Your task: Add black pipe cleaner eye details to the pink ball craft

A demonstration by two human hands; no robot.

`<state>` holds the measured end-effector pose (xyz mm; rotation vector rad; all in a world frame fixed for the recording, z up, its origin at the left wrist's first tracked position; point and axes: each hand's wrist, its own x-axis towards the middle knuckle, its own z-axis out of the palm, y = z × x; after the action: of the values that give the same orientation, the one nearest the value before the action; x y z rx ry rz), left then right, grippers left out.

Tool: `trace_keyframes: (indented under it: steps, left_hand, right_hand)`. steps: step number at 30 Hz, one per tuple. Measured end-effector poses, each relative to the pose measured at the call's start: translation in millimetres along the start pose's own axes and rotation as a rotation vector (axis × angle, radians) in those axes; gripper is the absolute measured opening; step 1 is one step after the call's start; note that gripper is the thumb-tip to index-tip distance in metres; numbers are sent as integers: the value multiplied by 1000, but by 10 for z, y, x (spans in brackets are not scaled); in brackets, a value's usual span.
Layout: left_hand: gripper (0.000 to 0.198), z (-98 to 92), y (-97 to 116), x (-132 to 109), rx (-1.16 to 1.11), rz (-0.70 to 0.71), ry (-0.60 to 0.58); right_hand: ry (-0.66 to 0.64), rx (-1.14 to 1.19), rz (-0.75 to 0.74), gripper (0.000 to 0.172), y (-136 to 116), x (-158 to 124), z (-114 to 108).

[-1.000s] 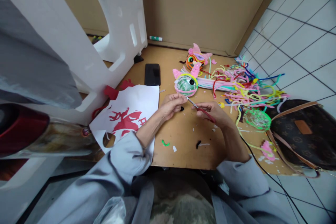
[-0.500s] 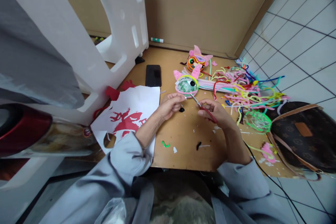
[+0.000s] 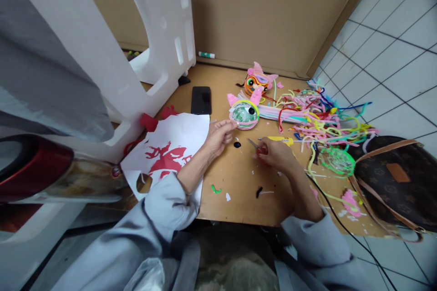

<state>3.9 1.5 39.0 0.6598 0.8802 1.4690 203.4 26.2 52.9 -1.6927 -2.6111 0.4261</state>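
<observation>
My left hand (image 3: 220,135) is closed in a pinch, its fingertips at a tiny white piece (image 3: 238,124) that barely shows. Just beyond them sits a round craft piece (image 3: 243,116) with a green and clear middle, a yellow and pink rim, pink ears and one black eye. In my right hand (image 3: 273,152) are small scissors (image 3: 253,143) with red handles, held low over the table, blades toward the left. A black disc (image 3: 237,144) lies between the hands. Behind the right hand is a yellow-handled tool (image 3: 282,139).
A finished-looking orange animal face (image 3: 256,84) stands behind, beside a heap of coloured pipe cleaners (image 3: 321,113). A brown handbag (image 3: 396,177) takes the right end. Left are a phone (image 3: 201,100), white paper with red cut-outs (image 3: 191,127) and a white plastic frame (image 3: 170,59).
My right hand has lowered the scissors toward the table, away from my left hand, and the yellow-handled tool has come into sight. My left hand keeps its pinch, slightly nearer the round craft piece.
</observation>
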Motion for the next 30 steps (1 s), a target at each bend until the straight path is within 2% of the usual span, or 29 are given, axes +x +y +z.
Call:
trace_keyframes:
  steps: [2, 5, 8, 11, 14, 18, 19, 22, 26, 30]
  left_hand:
    - [24, 4, -3, -1, 3, -2, 13]
    - [24, 15, -12, -9, 11, -15, 17]
    - [23, 34, -36, -19, 30, -41, 12]
    - [24, 65, -86, -34, 64, -76, -19]
    - [25, 99, -148, -58, 118, -99, -49]
    - [26, 134, -211, -98, 185, -103, -67]
    - [27, 141, -222, -108, 193, -104, -69]
    - [29, 160, -250, -132, 205, -120, -84]
    - [32, 181, -263, -152, 201, -138, -116]
    - [31, 180, -239, -156, 163, -170, -151]
  right_hand:
    - [-11, -156, 36, 26, -70, -27, 19]
    - [-45, -228, -18, 20, -182, -87, 33]
    - [-66, -234, -72, 16, -226, -140, 4]
    - [-103, -151, -127, 10, -166, -153, -49]
    - [-25, 86, -189, 8, -91, -128, -60]
    - [309, 628, -102, 22, -114, -73, 29]
    - [348, 746, -90, 24, -137, -62, 59]
    - [343, 974, -92, 26, -200, -39, 128]
    - [320, 1054, -34, 25, -222, -38, 127]
    - [241, 1161, 31, 28, -215, -41, 84]
